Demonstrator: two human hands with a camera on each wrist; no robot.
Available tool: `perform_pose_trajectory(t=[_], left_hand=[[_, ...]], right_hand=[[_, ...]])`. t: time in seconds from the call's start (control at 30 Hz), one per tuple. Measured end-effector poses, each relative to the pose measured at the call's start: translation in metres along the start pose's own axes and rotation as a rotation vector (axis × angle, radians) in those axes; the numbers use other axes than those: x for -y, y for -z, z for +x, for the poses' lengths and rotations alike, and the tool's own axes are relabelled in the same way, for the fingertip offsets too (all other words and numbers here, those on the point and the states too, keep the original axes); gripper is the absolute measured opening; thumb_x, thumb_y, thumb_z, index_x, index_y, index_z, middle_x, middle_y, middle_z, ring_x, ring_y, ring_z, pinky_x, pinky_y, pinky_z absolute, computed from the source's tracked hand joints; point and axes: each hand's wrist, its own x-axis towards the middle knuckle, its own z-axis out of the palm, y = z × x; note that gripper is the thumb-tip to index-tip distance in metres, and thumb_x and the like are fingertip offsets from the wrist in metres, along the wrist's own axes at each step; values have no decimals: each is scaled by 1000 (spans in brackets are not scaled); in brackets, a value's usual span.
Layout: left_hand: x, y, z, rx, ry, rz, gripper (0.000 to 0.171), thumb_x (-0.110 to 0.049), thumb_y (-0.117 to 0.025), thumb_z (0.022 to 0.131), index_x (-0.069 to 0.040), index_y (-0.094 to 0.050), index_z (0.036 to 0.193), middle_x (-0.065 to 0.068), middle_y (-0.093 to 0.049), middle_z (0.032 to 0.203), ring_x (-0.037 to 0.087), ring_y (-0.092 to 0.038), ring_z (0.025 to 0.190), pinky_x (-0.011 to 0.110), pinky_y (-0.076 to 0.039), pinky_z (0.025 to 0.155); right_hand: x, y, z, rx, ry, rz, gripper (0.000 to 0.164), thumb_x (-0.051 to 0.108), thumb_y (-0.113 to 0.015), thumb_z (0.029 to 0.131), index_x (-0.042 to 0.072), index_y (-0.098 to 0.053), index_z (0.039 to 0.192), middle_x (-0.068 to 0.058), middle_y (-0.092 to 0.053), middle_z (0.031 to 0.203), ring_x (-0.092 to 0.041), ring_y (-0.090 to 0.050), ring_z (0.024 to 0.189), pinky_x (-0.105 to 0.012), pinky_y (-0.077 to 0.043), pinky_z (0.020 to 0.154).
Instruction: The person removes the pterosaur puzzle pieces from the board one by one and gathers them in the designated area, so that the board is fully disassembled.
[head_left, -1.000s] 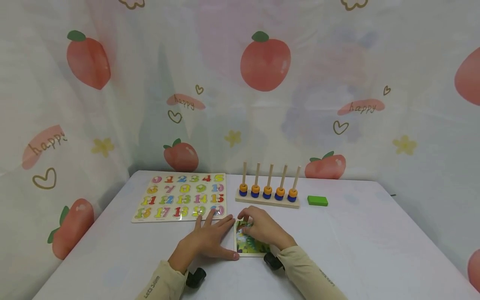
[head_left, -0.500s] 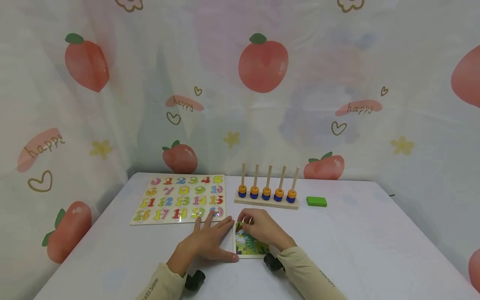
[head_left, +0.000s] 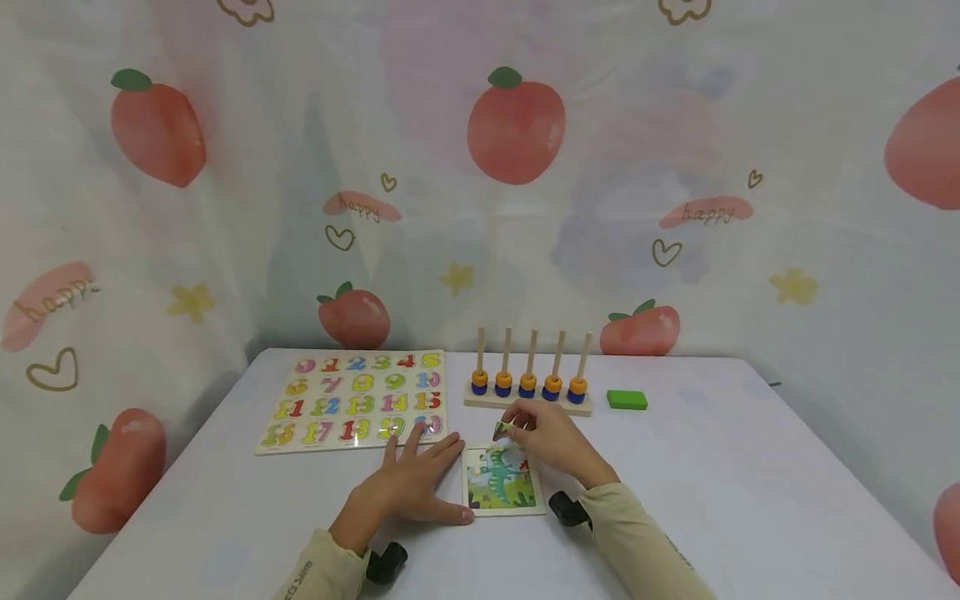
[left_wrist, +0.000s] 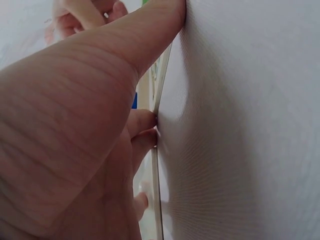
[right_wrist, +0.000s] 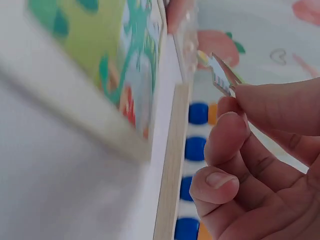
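While my right grip (head_left: 553, 437) pinches a small puzzle piece (right_wrist: 219, 75) between thumb and fingertip, my left grip (head_left: 412, 487) lies spread, thumb at the near left corner of the dinosaur puzzle (head_left: 497, 482). Piece is aloft near the puzzle's far edge. Left fingers reach the number board (head_left: 352, 404). Farther across the desk (head_left: 690, 500): bead stand (head_left: 491, 402), green block (head_left: 627, 400) just right.

The right grip (head_left: 555, 437) has raised a puzzle piece (head_left: 501, 430).

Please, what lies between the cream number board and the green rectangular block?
The head view shows a pale wooden peg stand with orange and blue beads.
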Motion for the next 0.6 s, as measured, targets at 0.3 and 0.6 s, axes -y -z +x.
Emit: perform_pose_trajectory(t=[0.3,0.6], left_hand=[[-3,1,-1,3,7,-8,106,-72,-80,83,-23,-40,167,-2,-32,175,46,-4,162,77,0,122],[-4,3,-2,1,23,-14,105,-72,-80,82,-24,-40,167,-3,-31,175,45,-3,163,75,1,123]], right_hand=[[-22,26,-5,-86,-101,15,9,-1,-72,98,1,-71,107,-3,-69,90,-18,-63,79,-32,-57,68],[-44,47,-9,-103,-126,45,11,-3,-70,99,-4,-70,110,-8,-71,94,-21,-63,77,-31,-58,68]])
